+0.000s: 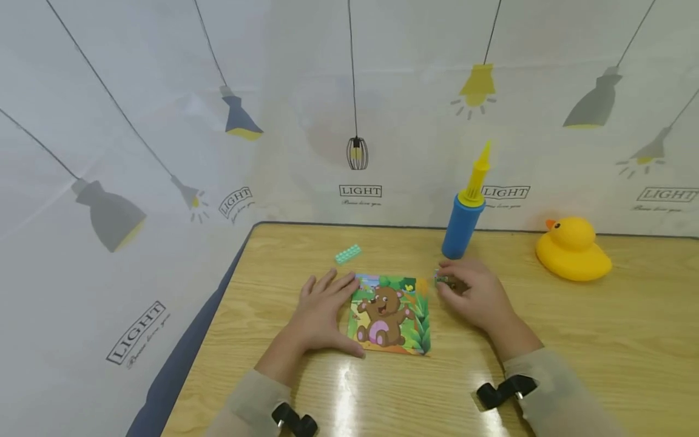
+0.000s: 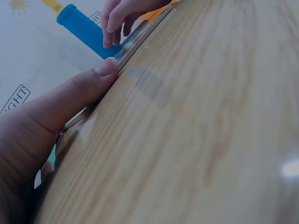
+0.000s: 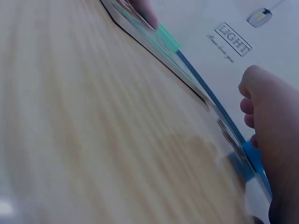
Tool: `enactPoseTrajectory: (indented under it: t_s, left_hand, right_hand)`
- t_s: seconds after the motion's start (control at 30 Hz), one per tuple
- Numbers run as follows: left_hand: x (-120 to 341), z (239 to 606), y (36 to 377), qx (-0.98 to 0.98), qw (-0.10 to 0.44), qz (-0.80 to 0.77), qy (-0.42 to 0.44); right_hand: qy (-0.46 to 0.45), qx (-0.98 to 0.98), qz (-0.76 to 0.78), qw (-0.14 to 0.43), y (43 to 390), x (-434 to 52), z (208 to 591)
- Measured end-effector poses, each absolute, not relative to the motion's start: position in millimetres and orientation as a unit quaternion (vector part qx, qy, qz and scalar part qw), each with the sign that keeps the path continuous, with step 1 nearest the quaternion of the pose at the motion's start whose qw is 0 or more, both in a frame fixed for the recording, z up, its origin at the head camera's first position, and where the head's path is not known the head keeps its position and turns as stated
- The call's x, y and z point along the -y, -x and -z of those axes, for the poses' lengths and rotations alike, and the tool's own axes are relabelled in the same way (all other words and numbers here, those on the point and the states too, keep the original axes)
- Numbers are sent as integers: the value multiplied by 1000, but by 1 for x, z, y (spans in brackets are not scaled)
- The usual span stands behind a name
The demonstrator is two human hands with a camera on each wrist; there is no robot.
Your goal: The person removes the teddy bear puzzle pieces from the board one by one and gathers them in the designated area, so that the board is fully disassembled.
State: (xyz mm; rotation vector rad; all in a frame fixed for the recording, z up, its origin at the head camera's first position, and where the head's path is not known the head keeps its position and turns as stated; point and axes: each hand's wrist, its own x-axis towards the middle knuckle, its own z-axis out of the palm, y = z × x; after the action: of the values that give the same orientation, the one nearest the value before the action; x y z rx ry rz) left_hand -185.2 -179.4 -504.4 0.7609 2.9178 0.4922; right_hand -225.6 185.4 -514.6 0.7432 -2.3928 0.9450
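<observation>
I see the bear jigsaw puzzle (image 1: 390,315) lying flat on the wooden table (image 1: 546,340), near its middle, in front of the blue balloon pump (image 1: 462,224). My left hand (image 1: 322,312) rests flat and relaxed against the board's left edge, thumb (image 2: 88,86) along its near corner. My right hand (image 1: 475,294) curls its fingertips round a small puzzle piece (image 1: 443,280) just off the board's upper right corner.

The risk, as I judge it: the glossy table could let the board slide if my left hand eases, and the small piece could slip from my fingertips or go in rotated.

The board is nearly square, its slightly longer axis running away from me, tilted a little counterclockwise; the bear's head points to the far edge.
</observation>
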Motion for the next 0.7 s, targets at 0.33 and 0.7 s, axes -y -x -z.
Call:
enactPoseTrajectory:
  t_s: [0.33, 0.7]
  left_hand:
    - [179, 507, 185, -953, 34, -167, -251]
    - [180, 506, 185, -952, 28, -171, -252]
  right_hand:
    - [-310, 867, -315, 232, 219, -139, 513]
    - [-242, 926, -242, 161, 209, -97, 509]
